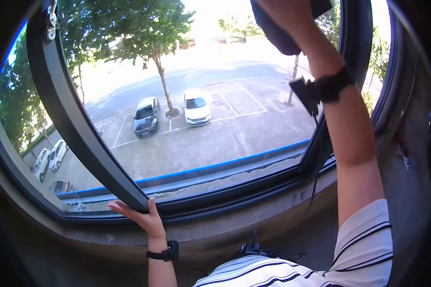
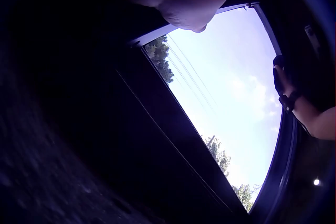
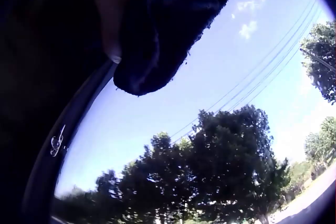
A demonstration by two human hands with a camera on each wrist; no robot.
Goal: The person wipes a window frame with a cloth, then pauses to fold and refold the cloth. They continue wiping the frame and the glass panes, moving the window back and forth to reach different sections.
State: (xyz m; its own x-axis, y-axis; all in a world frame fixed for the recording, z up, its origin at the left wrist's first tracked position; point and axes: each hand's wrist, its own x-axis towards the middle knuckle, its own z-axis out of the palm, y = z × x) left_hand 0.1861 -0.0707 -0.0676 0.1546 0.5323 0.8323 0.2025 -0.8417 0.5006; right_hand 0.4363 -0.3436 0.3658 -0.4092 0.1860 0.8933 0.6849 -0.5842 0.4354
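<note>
At the upper right of the window, a dark cloth [image 1: 278,34] is held in the right hand [image 1: 292,19], closed round it with the thumb along one edge and part of the cloth left hanging past the grip. The window pane [image 1: 244,103] lies behind and below this grip; whether it is touched by the cloth cannot be told. Below the gripping hand, a small camera [image 1: 304,93] is strapped at the wrist, and a cable [image 1: 316,167] is hung from it towards the sill [image 1: 215,227].

Well below and to the left of the cloth, the lower end of a dark upright bar [image 1: 88,126] is touched by the left hand [image 1: 146,221], which is held open with the fingers extended to one side and the thumb raised on the other; nothing is gripped by it. Beyond the pane, between the two hands, a dark car [image 1: 146,117] and a white car [image 1: 196,109] are parked either side of a tree trunk [image 1: 163,81], near painted bay lines.
</note>
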